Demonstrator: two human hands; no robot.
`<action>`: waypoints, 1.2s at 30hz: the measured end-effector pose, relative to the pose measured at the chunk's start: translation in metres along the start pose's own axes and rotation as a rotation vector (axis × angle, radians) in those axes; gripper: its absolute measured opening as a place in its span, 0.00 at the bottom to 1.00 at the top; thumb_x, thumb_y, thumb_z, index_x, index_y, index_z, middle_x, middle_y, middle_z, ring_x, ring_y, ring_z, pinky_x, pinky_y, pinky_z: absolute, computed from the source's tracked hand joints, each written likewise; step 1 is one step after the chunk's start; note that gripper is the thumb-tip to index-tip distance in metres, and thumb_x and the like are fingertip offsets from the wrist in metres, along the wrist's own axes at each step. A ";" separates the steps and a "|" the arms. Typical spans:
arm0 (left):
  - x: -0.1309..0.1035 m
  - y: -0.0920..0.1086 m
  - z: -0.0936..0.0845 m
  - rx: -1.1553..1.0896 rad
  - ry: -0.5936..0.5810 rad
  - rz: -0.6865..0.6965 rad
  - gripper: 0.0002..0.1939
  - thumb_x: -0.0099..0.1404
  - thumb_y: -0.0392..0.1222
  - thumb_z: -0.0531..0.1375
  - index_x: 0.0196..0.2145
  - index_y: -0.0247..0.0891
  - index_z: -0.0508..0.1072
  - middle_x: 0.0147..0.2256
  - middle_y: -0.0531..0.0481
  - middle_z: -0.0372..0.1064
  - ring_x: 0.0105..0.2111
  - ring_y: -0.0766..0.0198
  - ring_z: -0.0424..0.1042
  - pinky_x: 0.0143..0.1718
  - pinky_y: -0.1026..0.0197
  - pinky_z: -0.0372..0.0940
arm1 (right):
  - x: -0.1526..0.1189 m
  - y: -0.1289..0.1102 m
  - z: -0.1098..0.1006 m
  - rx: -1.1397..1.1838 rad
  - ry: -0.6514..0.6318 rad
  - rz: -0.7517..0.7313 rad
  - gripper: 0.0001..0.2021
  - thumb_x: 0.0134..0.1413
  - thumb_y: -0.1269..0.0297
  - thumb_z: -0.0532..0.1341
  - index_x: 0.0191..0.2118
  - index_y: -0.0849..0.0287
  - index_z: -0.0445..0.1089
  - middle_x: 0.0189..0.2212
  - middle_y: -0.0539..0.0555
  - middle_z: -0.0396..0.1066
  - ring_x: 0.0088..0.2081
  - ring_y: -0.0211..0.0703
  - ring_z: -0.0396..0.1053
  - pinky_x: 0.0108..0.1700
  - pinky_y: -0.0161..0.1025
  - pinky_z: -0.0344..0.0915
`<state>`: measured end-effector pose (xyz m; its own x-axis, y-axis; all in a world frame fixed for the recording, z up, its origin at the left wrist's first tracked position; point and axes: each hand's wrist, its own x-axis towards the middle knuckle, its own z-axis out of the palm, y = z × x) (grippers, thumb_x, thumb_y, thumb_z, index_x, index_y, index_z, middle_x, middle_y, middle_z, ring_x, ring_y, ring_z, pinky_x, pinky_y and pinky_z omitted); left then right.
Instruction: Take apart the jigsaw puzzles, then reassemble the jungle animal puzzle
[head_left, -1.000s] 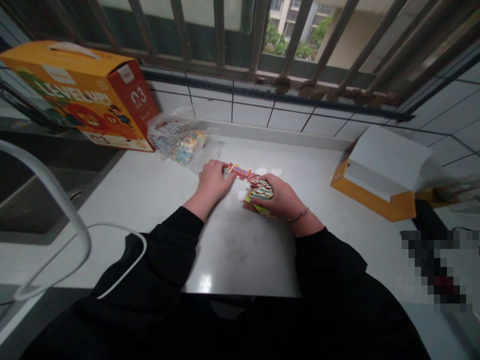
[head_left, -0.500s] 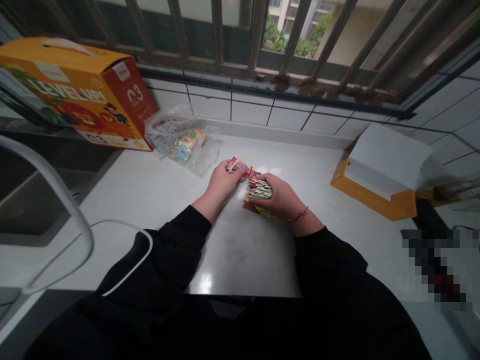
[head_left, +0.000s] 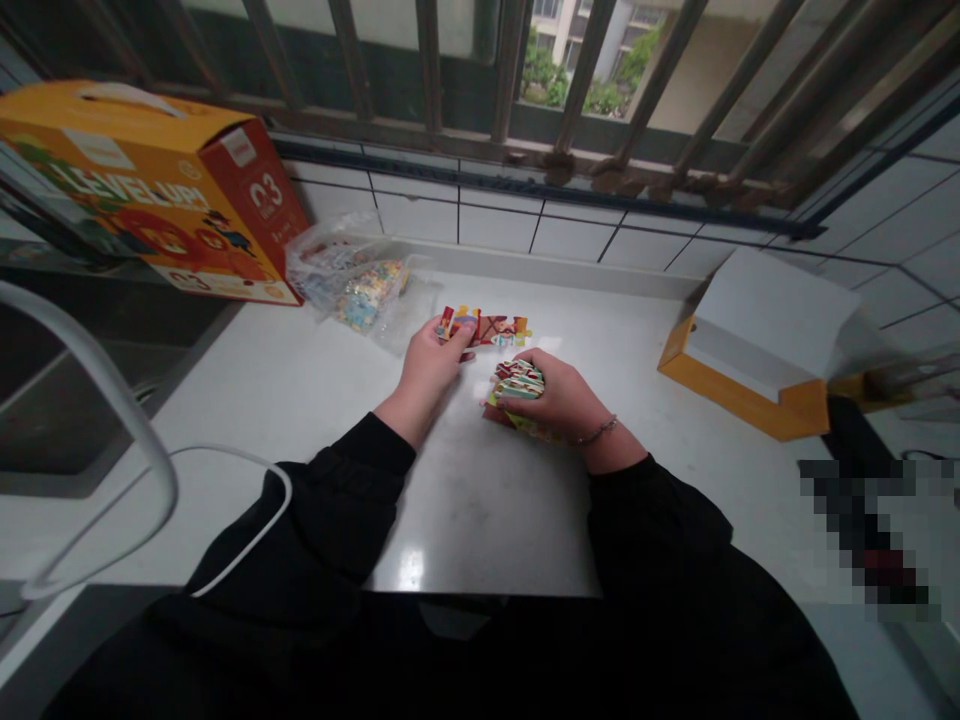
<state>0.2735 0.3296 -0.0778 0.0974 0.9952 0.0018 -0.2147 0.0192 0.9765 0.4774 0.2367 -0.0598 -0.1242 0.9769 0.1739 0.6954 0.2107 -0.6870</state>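
Observation:
My left hand [head_left: 433, 362] is closed on the left end of a short strip of joined jigsaw puzzle pieces [head_left: 495, 328], red, yellow and brown. The strip reaches to the right, with a knobbed yellow end. A thick stack of puzzle pieces [head_left: 519, 380], edges showing, is gripped in my right hand [head_left: 561, 396]. Just under that hand lies a brown and yellow-green printed piece [head_left: 501, 412] on the white counter [head_left: 480, 500]; my right hand covers part of it. A small gap separates the strip from the stack.
Clear plastic bags with puzzle pieces [head_left: 371, 295] lie behind my left hand. An orange "LEVEL UP!" carton [head_left: 150, 200] stands back left by the dark sink [head_left: 45, 420]. An open white-and-orange box [head_left: 750, 375] sits at right. A white cable [head_left: 281, 500] loops by my left sleeve.
My left hand has moved a little to the left, away from the stack, and more of the puzzle strip shows. My right hand keeps its hold on the stack.

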 end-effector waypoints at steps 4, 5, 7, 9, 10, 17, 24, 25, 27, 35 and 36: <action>-0.001 0.001 -0.004 -0.009 0.001 -0.001 0.15 0.67 0.48 0.72 0.46 0.39 0.78 0.45 0.45 0.82 0.41 0.59 0.82 0.39 0.61 0.75 | -0.001 -0.002 -0.001 0.066 0.015 0.013 0.25 0.49 0.49 0.77 0.49 0.52 0.73 0.45 0.54 0.81 0.45 0.54 0.78 0.51 0.50 0.73; -0.002 0.002 -0.004 -0.016 -0.010 -0.012 0.15 0.66 0.48 0.73 0.46 0.39 0.78 0.45 0.45 0.82 0.39 0.60 0.82 0.39 0.60 0.75 | -0.002 -0.002 -0.002 0.107 0.030 0.020 0.26 0.49 0.48 0.77 0.50 0.52 0.73 0.45 0.54 0.81 0.45 0.54 0.79 0.51 0.50 0.73; -0.004 0.003 -0.003 -0.031 -0.022 -0.038 0.16 0.65 0.48 0.74 0.45 0.39 0.77 0.43 0.45 0.82 0.38 0.60 0.81 0.39 0.60 0.76 | -0.003 -0.002 -0.003 0.195 0.090 0.050 0.29 0.48 0.45 0.78 0.52 0.52 0.73 0.46 0.55 0.81 0.46 0.55 0.79 0.51 0.51 0.74; -0.007 0.005 -0.002 -0.040 -0.035 -0.072 0.17 0.64 0.48 0.75 0.45 0.38 0.77 0.43 0.45 0.82 0.37 0.61 0.81 0.38 0.61 0.76 | -0.004 -0.001 -0.005 0.268 0.178 0.106 0.31 0.47 0.42 0.78 0.52 0.52 0.72 0.46 0.55 0.81 0.46 0.56 0.79 0.50 0.52 0.75; -0.009 0.006 -0.001 -0.043 -0.046 -0.088 0.18 0.63 0.48 0.75 0.45 0.38 0.77 0.43 0.45 0.82 0.37 0.61 0.81 0.37 0.61 0.75 | -0.004 0.000 -0.005 0.304 0.218 0.138 0.31 0.48 0.42 0.77 0.52 0.52 0.72 0.46 0.55 0.81 0.46 0.56 0.79 0.50 0.52 0.76; -0.022 0.011 0.003 -0.079 -0.287 -0.135 0.19 0.62 0.48 0.76 0.45 0.35 0.79 0.45 0.42 0.83 0.38 0.60 0.82 0.37 0.63 0.74 | -0.006 0.001 -0.005 0.636 0.168 0.228 0.26 0.55 0.41 0.75 0.52 0.50 0.72 0.45 0.54 0.82 0.44 0.52 0.81 0.47 0.49 0.79; -0.024 0.013 0.004 -0.174 -0.295 -0.211 0.19 0.64 0.45 0.76 0.47 0.34 0.78 0.48 0.40 0.83 0.42 0.60 0.83 0.43 0.61 0.77 | -0.006 0.003 0.000 0.733 0.072 0.239 0.32 0.53 0.35 0.73 0.55 0.51 0.73 0.50 0.57 0.83 0.50 0.56 0.82 0.53 0.55 0.81; -0.025 0.014 0.004 -0.188 -0.292 -0.222 0.18 0.64 0.45 0.75 0.46 0.34 0.79 0.48 0.40 0.83 0.42 0.60 0.83 0.43 0.61 0.77 | -0.006 0.003 0.001 0.753 0.050 0.226 0.34 0.53 0.34 0.73 0.56 0.51 0.73 0.51 0.57 0.83 0.51 0.56 0.82 0.54 0.55 0.80; -0.025 0.017 0.004 -0.218 -0.320 -0.259 0.15 0.65 0.43 0.75 0.46 0.34 0.80 0.48 0.40 0.83 0.42 0.61 0.83 0.44 0.61 0.78 | -0.006 0.003 0.001 0.810 -0.010 0.196 0.36 0.51 0.31 0.72 0.57 0.52 0.74 0.52 0.58 0.82 0.52 0.56 0.82 0.56 0.55 0.79; -0.026 0.020 0.003 -0.268 -0.337 -0.293 0.12 0.67 0.42 0.73 0.45 0.35 0.80 0.45 0.43 0.83 0.40 0.63 0.83 0.41 0.63 0.79 | -0.006 0.001 -0.001 0.866 0.005 0.196 0.30 0.55 0.36 0.72 0.54 0.52 0.76 0.53 0.58 0.83 0.52 0.56 0.82 0.58 0.54 0.78; -0.024 0.020 0.003 -0.258 -0.310 -0.280 0.12 0.68 0.42 0.73 0.46 0.36 0.80 0.46 0.43 0.83 0.39 0.64 0.83 0.39 0.65 0.78 | -0.006 0.002 -0.001 0.833 0.032 0.216 0.29 0.57 0.36 0.72 0.53 0.52 0.76 0.53 0.58 0.83 0.52 0.55 0.82 0.57 0.54 0.79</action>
<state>0.2698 0.3054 -0.0581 0.4624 0.8738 -0.1505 -0.3688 0.3439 0.8635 0.4802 0.2313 -0.0615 -0.0202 0.9998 -0.0092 -0.0457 -0.0101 -0.9989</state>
